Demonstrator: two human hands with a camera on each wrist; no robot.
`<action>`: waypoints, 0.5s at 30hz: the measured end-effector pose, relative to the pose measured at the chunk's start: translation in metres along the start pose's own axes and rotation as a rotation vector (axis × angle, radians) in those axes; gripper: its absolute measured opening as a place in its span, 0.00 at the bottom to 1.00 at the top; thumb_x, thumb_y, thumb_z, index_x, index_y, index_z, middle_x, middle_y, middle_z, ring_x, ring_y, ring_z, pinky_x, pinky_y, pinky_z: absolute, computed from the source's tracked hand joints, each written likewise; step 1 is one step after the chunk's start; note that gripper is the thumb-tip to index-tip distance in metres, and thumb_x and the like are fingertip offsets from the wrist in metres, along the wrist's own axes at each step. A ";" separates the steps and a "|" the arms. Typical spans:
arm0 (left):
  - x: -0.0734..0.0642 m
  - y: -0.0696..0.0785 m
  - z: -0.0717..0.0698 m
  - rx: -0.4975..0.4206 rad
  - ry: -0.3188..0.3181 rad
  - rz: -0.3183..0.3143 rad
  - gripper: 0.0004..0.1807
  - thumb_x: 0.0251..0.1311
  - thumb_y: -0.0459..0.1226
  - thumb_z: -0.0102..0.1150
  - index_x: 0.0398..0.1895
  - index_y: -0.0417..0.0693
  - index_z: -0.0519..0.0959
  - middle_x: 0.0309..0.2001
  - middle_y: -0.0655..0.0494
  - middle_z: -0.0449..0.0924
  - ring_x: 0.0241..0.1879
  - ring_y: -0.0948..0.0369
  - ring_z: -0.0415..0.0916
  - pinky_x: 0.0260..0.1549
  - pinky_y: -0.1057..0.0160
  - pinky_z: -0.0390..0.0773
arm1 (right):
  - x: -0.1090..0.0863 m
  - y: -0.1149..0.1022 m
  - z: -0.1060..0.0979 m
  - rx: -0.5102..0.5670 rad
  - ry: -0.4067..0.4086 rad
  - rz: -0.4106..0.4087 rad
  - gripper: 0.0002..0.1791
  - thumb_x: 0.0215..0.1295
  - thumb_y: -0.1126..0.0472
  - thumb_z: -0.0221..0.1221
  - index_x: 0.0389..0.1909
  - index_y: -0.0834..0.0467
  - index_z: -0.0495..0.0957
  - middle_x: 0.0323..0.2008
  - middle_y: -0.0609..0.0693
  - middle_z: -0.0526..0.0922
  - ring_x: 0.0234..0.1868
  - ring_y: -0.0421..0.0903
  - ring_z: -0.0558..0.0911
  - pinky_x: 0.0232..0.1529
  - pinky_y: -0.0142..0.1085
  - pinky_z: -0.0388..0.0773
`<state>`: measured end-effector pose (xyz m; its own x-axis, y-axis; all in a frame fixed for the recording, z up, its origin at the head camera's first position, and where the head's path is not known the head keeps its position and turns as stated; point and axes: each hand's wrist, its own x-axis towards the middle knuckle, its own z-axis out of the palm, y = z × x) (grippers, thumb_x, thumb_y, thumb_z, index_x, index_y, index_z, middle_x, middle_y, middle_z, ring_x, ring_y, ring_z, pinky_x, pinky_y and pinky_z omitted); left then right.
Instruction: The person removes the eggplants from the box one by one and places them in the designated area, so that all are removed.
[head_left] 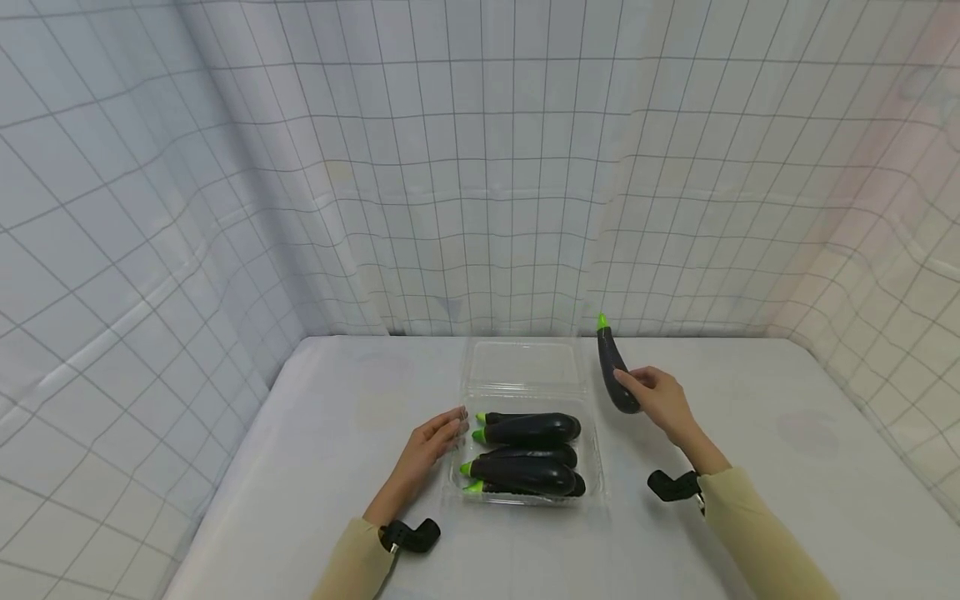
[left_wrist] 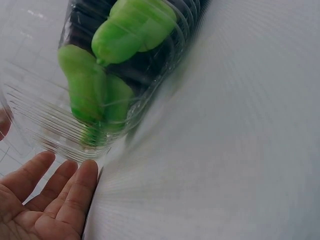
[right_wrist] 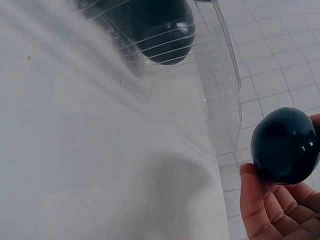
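My right hand [head_left: 660,403] grips a dark eggplant [head_left: 615,371] by its rounded end, its green stem pointing away toward the back. In the right wrist view the end of this eggplant [right_wrist: 284,145] sits between thumb and fingers, above the table. My left hand [head_left: 426,454] rests at the left wall of a clear plastic box [head_left: 597,450], fingers extended. Seen from the left wrist, the fingertips [left_wrist: 87,170] are right at the ribbed wall. Inside the box several eggplants [head_left: 525,475] lie stacked sideways, green stems [left_wrist: 135,30] toward my left hand.
The box's clear lid [head_left: 525,365] is folded back, flat toward the table's far edge. A white cloth covers the table [head_left: 337,417]. Behind and on both sides hang white grid-patterned curtains [head_left: 510,208]. Each wrist wears a black camera [head_left: 411,535].
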<state>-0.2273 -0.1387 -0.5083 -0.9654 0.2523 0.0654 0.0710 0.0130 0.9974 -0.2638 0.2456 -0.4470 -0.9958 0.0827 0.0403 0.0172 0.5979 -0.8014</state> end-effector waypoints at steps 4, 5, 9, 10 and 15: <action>0.000 0.000 0.000 -0.004 0.002 -0.005 0.27 0.70 0.44 0.50 0.65 0.35 0.66 0.63 0.42 0.67 0.61 0.50 0.66 0.53 0.63 0.72 | 0.000 0.009 0.000 -0.004 0.007 0.050 0.39 0.62 0.34 0.53 0.51 0.68 0.75 0.41 0.60 0.80 0.30 0.48 0.78 0.30 0.43 0.77; 0.000 0.000 0.001 -0.004 0.002 -0.006 0.27 0.70 0.44 0.50 0.65 0.35 0.66 0.63 0.42 0.67 0.61 0.50 0.66 0.53 0.63 0.72 | 0.000 0.011 -0.001 -0.012 0.002 0.058 0.38 0.63 0.34 0.53 0.50 0.68 0.75 0.39 0.59 0.80 0.27 0.47 0.78 0.28 0.43 0.76; 0.000 0.000 0.000 -0.020 0.001 0.000 0.29 0.69 0.45 0.51 0.66 0.35 0.66 0.64 0.42 0.67 0.62 0.50 0.66 0.53 0.63 0.72 | 0.000 0.018 -0.001 -0.034 -0.023 0.093 0.39 0.62 0.33 0.53 0.48 0.68 0.75 0.29 0.54 0.78 0.24 0.45 0.75 0.26 0.37 0.72; 0.000 -0.001 0.000 -0.020 -0.003 0.009 0.29 0.69 0.46 0.51 0.66 0.35 0.66 0.64 0.42 0.66 0.62 0.50 0.66 0.53 0.62 0.72 | 0.000 0.019 -0.002 -0.033 -0.031 0.100 0.39 0.62 0.33 0.53 0.48 0.69 0.75 0.28 0.54 0.77 0.24 0.45 0.75 0.26 0.37 0.71; 0.000 -0.004 -0.002 0.016 -0.030 0.088 0.28 0.71 0.44 0.48 0.65 0.34 0.66 0.63 0.40 0.67 0.60 0.52 0.69 0.51 0.64 0.73 | 0.000 0.024 -0.001 -0.022 -0.050 0.124 0.38 0.61 0.34 0.54 0.46 0.69 0.75 0.30 0.53 0.77 0.26 0.45 0.75 0.28 0.37 0.75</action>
<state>-0.2278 -0.1404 -0.5122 -0.9473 0.2821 0.1519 0.1597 0.0046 0.9872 -0.2636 0.2612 -0.4656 -0.9891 0.1178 -0.0884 0.1420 0.6030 -0.7850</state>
